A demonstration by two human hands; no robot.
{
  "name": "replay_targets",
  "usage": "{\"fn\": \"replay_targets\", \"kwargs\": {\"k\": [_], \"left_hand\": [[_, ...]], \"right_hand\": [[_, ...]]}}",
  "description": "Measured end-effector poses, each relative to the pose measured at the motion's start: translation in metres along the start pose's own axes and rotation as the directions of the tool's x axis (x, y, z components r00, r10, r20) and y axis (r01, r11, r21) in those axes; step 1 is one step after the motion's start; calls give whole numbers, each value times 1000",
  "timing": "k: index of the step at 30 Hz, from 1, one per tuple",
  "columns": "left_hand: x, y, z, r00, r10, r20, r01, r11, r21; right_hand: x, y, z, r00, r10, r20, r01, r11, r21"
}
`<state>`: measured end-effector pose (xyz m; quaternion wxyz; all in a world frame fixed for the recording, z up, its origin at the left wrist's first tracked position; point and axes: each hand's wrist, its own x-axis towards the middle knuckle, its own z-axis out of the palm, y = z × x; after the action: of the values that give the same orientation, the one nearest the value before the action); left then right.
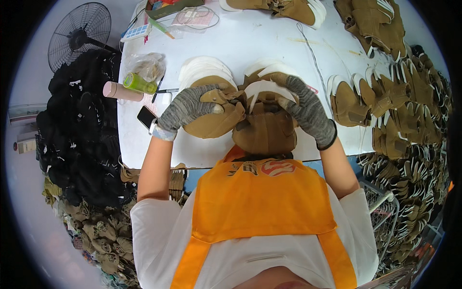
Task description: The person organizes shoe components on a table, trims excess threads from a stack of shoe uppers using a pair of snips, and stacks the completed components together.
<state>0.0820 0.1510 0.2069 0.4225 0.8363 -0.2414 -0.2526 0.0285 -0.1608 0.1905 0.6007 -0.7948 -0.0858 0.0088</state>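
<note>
Both my hands wear grey knitted gloves. A brown shoe upper [264, 135] with a white curved edge strip [269, 88] is held up near the table's front edge. My right hand [310, 111] pinches its right side, thumb at the white strip. My left hand [190, 107] is closed on a brown flap with a small metal stud, beside the upper; whether this flap belongs to the same upper is hard to tell. Under the left hand lies a stack of brown uppers [211, 127] with white edges. Behind the held upper is another white-edged stack [274, 67].
Left on the white table [260, 38] are a pink bottle [122, 91], a green-capped container [139, 83], a plastic bag, pens, a phone [146, 117] and a calculator [136, 32]. More uppers [349, 103] line the right side. Black piles [82, 135] and a fan [79, 38] stand left.
</note>
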Motion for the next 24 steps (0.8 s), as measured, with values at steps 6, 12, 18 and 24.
{"fn": "replay_targets", "kwargs": {"k": [6,12,18,24], "left_hand": [[-18,59,14,898,396,-194,-247,817,522],[0,89,39,998,23,-51,12,804,595],[22,75,49,899,392,-195,-209,775,597],[19,79,29,998,68,-13,-59,928,369]], "right_hand": [[-17,-65,18,954,-129,272,292,611,-736],[-32,-72,19,968,29,248,184,589,-787],[-24,-69,36,983,-96,156,183,498,-848],[-37,-61,30,927,-304,219,371,674,-639]]}}
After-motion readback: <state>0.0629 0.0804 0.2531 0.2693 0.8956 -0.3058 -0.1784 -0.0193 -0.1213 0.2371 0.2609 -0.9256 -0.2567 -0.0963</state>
